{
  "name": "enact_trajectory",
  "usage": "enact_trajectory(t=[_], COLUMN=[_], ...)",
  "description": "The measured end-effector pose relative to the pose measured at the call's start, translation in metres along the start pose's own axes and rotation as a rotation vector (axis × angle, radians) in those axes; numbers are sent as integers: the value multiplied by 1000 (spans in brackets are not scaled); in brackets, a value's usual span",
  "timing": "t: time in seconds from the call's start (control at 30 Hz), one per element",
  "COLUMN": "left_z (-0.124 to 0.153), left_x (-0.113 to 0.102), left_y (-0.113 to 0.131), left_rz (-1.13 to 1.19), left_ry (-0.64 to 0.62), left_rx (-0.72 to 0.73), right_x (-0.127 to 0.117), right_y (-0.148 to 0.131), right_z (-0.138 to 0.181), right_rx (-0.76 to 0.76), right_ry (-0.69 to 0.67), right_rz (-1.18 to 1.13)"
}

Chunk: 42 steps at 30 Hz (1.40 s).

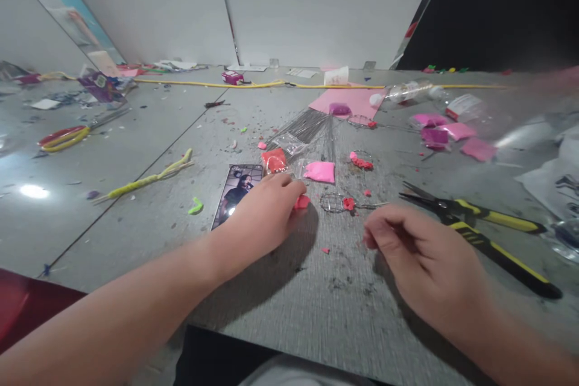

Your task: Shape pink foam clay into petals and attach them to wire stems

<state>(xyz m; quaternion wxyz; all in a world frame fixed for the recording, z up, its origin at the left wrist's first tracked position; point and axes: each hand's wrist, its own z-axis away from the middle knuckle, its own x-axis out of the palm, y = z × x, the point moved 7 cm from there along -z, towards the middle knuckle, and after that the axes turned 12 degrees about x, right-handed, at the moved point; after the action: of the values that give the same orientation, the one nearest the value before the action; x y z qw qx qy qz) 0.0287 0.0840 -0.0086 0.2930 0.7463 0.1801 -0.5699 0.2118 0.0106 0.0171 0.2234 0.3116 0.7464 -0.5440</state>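
Observation:
My left hand [266,208] rests low over the table with its fingers curled around a lump of red modelling clay [301,201], which shows past the fingertips. Under its wrist side lies a phone [237,190] with a lit screen. To the right, my right hand [423,262] has thumb and forefinger pinched together; whatever may be between them is hidden. Between the hands lies a small wire loop frame [333,202] with a red clay blob [348,203] on it. Behind are a bag of orange-red clay [274,160] and a bag of pink clay [320,172].
Black-yellow pliers [479,217] lie open at right. Beyond are another wire loop with red clay [362,163], loose wires [303,126], pink packets [436,137] and a plastic bottle [411,91]. Scissors [66,137] and a yellow-green twisted strand [145,181] lie left.

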Motion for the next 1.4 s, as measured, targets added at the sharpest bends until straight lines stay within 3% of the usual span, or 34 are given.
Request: enact_trajectory(t=[0.1, 0.2, 0.33, 0.47, 0.77, 0.87, 1.0, 1.13, 1.23, 1.4], left_z=[1, 2, 3, 4, 0, -1, 3, 8, 11, 9], left_x=[-6, -10, 3, 13, -3, -4, 14, 26, 30, 29], left_y=[-3, 8, 28, 31, 25, 25, 32, 44, 49, 47], left_rz=[-57, -69, 139, 202, 322, 571, 1041, 1295, 1392, 1514], left_ry=[44, 90, -68, -184, 34, 84, -57, -167, -209, -136], left_rx=[-18, 86, 239, 224, 152, 50, -133, -211, -245, -286], right_x=[5, 8, 11, 10, 15, 8, 2, 3, 5, 3], right_y=[8, 18, 23, 22, 22, 11, -12, -29, -33, -34], right_z=[0, 0, -1, -2, -1, -1, 4, 13, 16, 20], right_rx=[123, 245, 302, 304, 357, 214, -80, -309, -362, -394], right_ry=[-35, -77, -146, -140, -160, -104, -42, -29, -50, -66], right_rz=[-70, -148, -162, -180, -266, -187, -45, -63, -94, -70])
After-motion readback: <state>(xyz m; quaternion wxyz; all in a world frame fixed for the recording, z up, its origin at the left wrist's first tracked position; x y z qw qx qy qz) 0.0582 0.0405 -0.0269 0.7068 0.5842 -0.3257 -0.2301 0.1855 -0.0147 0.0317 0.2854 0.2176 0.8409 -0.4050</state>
